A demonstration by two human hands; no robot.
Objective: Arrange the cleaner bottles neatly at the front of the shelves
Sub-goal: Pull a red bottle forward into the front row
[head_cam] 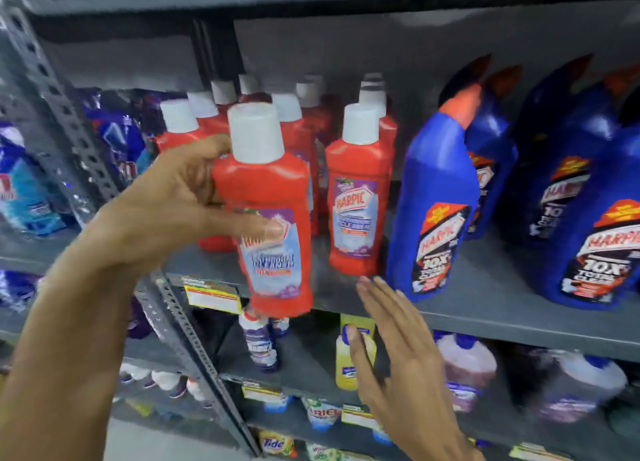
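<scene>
The left hand (180, 197) was closed round a red bottle (273, 218), thumb across the label and fingers behind the shoulder, holding it in the air just in front of the shelf edge (485, 317). The bottle stood nearly upright, white cap up, its base tipped a little to the right and hanging past the shelf lip rather than resting on it. Its label faced outward.

The right hand (391, 339) was open and flat, fingers together, holding nothing. It hovered below the shelf edge, to the right of the held bottle and under a second red bottle (358, 201) that stood at the front.

Behind both, more red bottles (294, 114) were crowded toward the back. Blue bottles (436, 211) filled the right side.

The bare shelf spot lay directly behind and slightly below the held bottle, left of the standing one. I judged the left hand was the one to set it down there; the right was nearer the standing bottle and could steady it.
</scene>
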